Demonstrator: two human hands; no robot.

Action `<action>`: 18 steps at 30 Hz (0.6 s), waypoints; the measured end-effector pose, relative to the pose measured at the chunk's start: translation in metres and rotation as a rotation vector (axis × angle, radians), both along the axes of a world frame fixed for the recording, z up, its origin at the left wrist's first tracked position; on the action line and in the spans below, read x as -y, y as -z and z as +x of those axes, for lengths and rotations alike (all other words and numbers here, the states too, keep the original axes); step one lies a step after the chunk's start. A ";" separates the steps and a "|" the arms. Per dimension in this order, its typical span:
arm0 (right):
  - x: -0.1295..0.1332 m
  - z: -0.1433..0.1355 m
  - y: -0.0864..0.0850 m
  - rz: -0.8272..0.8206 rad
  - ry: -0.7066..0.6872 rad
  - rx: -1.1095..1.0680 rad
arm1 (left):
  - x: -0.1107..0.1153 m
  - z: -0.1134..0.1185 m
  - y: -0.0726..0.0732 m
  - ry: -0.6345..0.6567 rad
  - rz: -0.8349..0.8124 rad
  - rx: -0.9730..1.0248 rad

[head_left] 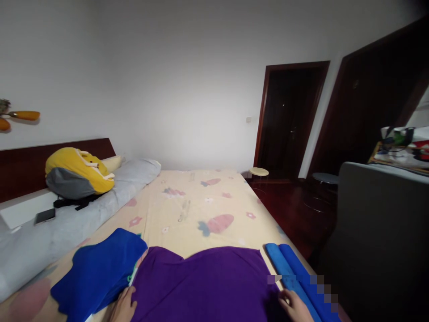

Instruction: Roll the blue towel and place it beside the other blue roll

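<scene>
A purple cloth [204, 286] lies spread flat on the bed [201, 201], down at six o'clock. The left hand [123, 306] rests on its left edge at about seven o'clock, fingers laid loosely, palm down; whether it pinches the fabric I cannot tell. The right hand [295, 306] sits at five o'clock on the cloth's right edge, fingers curled, its hold hidden too. A blue cloth [97, 273] lies touching at eight o'clock; a rolled blue towel [295, 277] lies just beside the right hand. A yellow backpack [78, 172] and a phone [44, 216] rest toward ten o'clock.
</scene>
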State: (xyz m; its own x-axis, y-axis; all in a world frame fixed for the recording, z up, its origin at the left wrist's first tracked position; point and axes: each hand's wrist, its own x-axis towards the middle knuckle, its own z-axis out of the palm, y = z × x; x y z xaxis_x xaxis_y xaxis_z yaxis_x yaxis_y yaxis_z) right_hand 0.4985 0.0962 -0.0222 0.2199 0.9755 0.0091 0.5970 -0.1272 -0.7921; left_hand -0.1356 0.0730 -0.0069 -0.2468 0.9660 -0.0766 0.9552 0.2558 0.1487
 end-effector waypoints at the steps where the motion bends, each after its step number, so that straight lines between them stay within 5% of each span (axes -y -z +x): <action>1: -0.016 -0.005 -0.005 -0.018 0.040 -0.105 | 0.001 0.008 0.000 0.004 -0.024 0.013; 9: -0.111 -0.025 0.000 -0.173 0.246 -0.694 | 0.010 0.042 0.003 0.024 -0.257 0.132; 18: -0.138 -0.038 0.016 -0.134 0.247 -0.562 | -0.005 0.041 -0.010 -0.035 -0.276 0.113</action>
State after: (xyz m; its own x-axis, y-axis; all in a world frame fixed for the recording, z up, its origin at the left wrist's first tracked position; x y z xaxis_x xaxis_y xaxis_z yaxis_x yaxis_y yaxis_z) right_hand 0.4605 0.2339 -0.0381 0.3748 0.8797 -0.2926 0.0343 -0.3285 -0.9439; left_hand -0.0948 0.0781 0.0034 -0.2542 0.8961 -0.3639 0.9265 0.3335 0.1741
